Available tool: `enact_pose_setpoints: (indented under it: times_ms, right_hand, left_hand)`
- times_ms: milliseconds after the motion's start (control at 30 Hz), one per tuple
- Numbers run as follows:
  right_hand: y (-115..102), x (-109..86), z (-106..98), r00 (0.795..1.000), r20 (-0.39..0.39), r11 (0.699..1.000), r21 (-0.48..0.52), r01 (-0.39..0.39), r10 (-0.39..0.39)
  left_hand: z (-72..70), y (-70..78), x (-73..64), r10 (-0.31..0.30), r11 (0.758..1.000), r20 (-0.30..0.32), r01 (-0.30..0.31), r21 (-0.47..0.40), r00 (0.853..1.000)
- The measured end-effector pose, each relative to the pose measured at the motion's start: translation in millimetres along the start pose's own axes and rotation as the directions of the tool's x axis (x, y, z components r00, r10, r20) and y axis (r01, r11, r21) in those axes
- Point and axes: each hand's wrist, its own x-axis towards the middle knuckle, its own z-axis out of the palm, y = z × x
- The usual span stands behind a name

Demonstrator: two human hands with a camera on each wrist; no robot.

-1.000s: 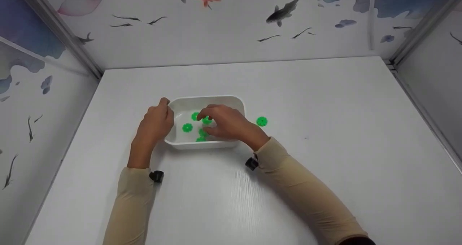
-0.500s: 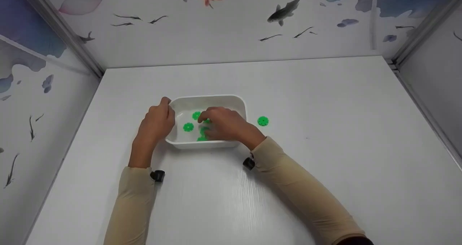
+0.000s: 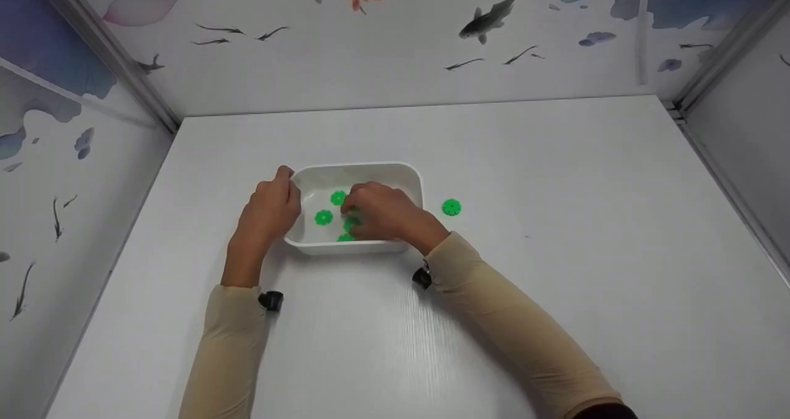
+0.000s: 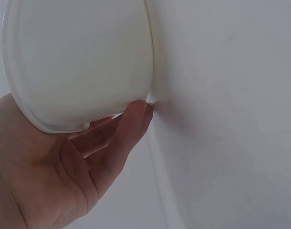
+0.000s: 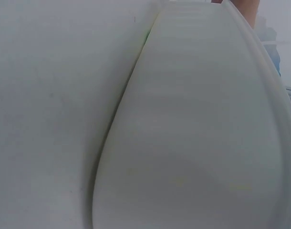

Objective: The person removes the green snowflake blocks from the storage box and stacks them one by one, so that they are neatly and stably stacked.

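Observation:
A white rectangular plastic tray (image 3: 345,247) stands on the table. My left hand (image 3: 270,209) grips its left end; in the left wrist view the fingers (image 4: 124,131) lie against the tray's outer wall. My right hand (image 3: 392,212) reaches over the near rim, its index finger and thumb bent toward several green notched discs, among them one disc (image 3: 323,217) at the left and another (image 3: 338,197) behind it. Whether the fingertips hold a disc I cannot tell. In the right wrist view the tray's wall (image 5: 183,124) hides that hand's fingers.
One more green disc (image 3: 451,207) lies on the white table (image 3: 555,234) just right of the tray. Panels printed with fish (image 3: 494,21) close off the back and sides. Small black cameras sit on both wrists.
My right hand has lowered into the tray, and its index finger and thumb have drawn closer together, covering more of one disc. The left hand keeps its hold on the tray.

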Motion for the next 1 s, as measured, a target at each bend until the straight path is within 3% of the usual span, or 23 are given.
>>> enact_pose_setpoints:
  times_ms: [267, 600, 1000]
  right_hand:
    - [-1.0, 0.3, -0.3, 1.0, 0.004, 1.0, -0.006, 0.001, -0.001]
    - [-3.1, 1.2, -2.6, 0.999, 0.018, 0.998, 0.06, 0.03, -0.032]
    - [-10.0, 5.0, -4.6, 0.998, 0.065, 0.999, 0.042, -0.017, 0.014]
  left_hand:
    - [0.3, 0.4, 0.4, 0.004, 1.0, 0.006, -0.004, 0.004, 1.0]
    - [-2.8, 2.6, -1.5, -0.007, 1.0, 0.023, 0.007, 0.016, 1.0]
    - [-1.8, 2.4, -1.4, -0.013, 1.0, 0.028, 0.013, 0.011, 1.0]
